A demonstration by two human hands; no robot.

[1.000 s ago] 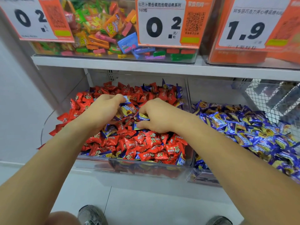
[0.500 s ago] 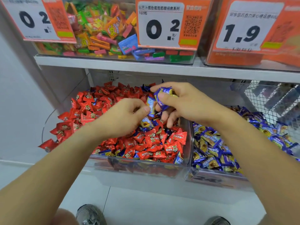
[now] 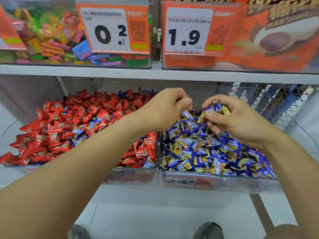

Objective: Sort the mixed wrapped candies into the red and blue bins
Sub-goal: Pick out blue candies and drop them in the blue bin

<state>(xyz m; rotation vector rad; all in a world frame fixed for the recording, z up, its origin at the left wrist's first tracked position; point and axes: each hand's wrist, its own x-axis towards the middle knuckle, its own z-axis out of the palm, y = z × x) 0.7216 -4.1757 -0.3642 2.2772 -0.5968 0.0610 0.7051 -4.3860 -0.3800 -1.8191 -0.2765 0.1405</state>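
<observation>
Holding blue candies (image 3: 213,109) lengthwise upward, right hand (image 3: 236,121)

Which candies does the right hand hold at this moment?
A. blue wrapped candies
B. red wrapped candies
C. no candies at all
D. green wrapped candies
A: the right hand has its fingers curled round a few blue wrapped candies, held above the blue bin; no red or green wrapper shows in its grip.
</observation>
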